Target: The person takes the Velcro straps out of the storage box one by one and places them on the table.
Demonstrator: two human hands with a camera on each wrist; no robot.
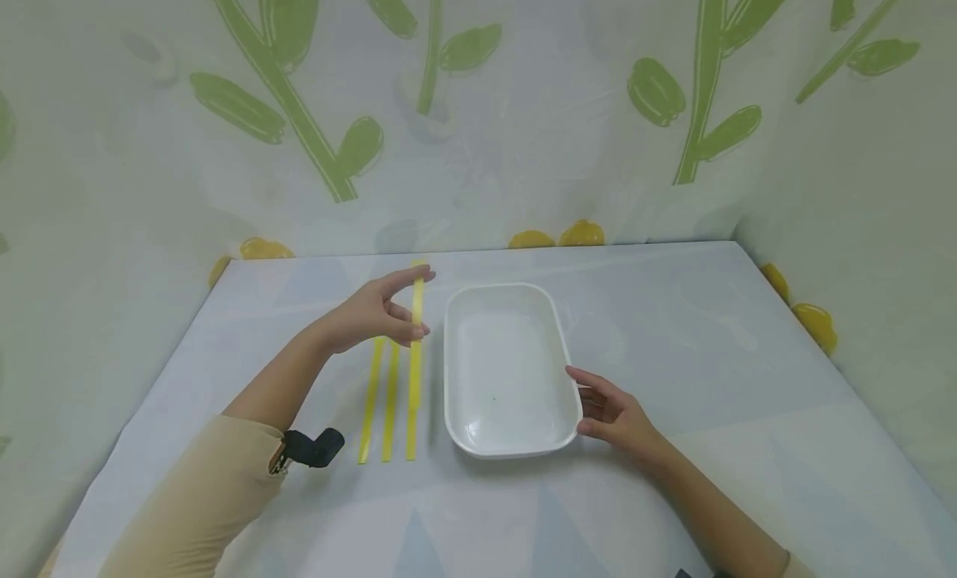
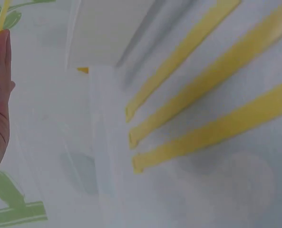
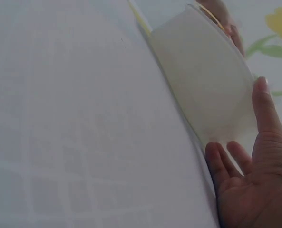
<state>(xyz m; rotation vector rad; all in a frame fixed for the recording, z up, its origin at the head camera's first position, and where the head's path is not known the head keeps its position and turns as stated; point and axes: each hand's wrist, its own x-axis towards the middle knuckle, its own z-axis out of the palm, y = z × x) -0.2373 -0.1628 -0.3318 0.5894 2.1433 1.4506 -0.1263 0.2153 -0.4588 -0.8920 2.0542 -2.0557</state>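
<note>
My left hand (image 1: 377, 312) pinches a flat yellow strip (image 1: 415, 370) above the table, left of a white rectangular basin (image 1: 508, 362). In the left wrist view, the held strip (image 2: 4, 16) rises from the fingertips of that hand. Three more yellow strips (image 2: 183, 52) lie side by side on the table; in the head view the held one overlaps the rightmost. My right hand (image 1: 616, 416) touches the basin's right side near its front corner. Its fingertips rest on the wall (image 3: 202, 80), with one extended digit by the rim, in the right wrist view.
A white table (image 1: 673, 329) with pale blue triangles holds everything. A wall or curtain (image 1: 508, 163) printed with green leaves stands behind it and along the sides. Yellow printed shapes (image 1: 815, 325) show past the table's edges. A black wrist camera (image 1: 314, 448) sits on my left sleeve.
</note>
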